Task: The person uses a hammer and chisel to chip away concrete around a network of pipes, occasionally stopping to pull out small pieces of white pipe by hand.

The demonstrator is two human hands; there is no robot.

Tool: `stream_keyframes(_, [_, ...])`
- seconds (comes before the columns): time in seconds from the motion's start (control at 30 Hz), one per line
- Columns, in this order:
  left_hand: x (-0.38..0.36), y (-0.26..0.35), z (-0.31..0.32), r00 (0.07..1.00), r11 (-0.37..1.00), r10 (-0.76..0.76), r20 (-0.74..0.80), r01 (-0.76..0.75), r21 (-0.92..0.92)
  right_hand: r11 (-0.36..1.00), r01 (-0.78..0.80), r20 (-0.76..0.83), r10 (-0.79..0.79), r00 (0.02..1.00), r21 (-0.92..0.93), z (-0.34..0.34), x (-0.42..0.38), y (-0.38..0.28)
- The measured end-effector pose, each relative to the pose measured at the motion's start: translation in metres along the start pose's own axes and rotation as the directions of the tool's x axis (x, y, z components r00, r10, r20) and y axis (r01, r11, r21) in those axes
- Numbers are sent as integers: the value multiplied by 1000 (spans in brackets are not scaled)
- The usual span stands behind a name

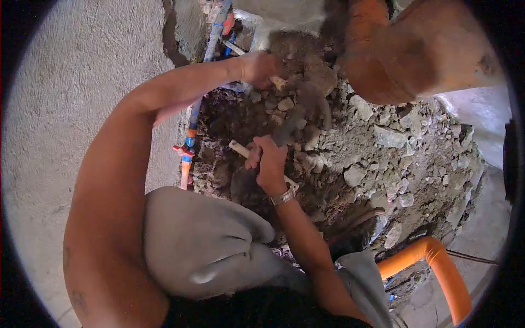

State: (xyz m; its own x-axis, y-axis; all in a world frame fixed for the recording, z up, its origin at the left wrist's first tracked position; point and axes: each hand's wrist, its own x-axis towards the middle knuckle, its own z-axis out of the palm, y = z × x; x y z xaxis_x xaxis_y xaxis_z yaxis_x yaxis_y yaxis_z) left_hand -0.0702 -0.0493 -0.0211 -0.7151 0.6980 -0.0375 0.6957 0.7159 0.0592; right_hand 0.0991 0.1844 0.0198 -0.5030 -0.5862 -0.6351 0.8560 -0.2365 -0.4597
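My left hand (263,70) is closed near the top of the rubble, with a small tan stone (279,83) at its fingertips. Lower down, my right hand (270,164), a watch (284,195) on its wrist, is wrapped round a tool whose grey, motion-blurred blade (290,127) points up into the dirt. A pale stick (239,147) runs past the fingers of that hand and shows again beyond the wrist; I cannot tell whether it is gripped too. Broken stones and loose soil (284,104) lie between the hands.
A pipe (188,143) with red valve handles (183,151) runs along the concrete slab (109,76) at left. A large orange-brown pipe (394,60) fills the upper right, and an orange elbow pipe (435,254) stands at lower right. Rubble (366,164) spreads right of my hands.
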Motion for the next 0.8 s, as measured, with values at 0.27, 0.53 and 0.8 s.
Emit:
stream_keyframes(0.27, [-9, 42, -36, 988, 977, 32, -151, -63, -205, 913, 394, -39, -392, 919, 104, -9, -22, 8])
stream_keyframes(0.53, [-6, 162, -144, 818, 699, -537, -205, 295, -651, 974, 144, -218, -181, 959, -176, -44, -7, -17])
stream_keyframes(0.8, [-66, 204, -82, 391, -208, -692, 607, 698, -686, 673, 246, 8, -336, 942, -697, -80, 29, -43])
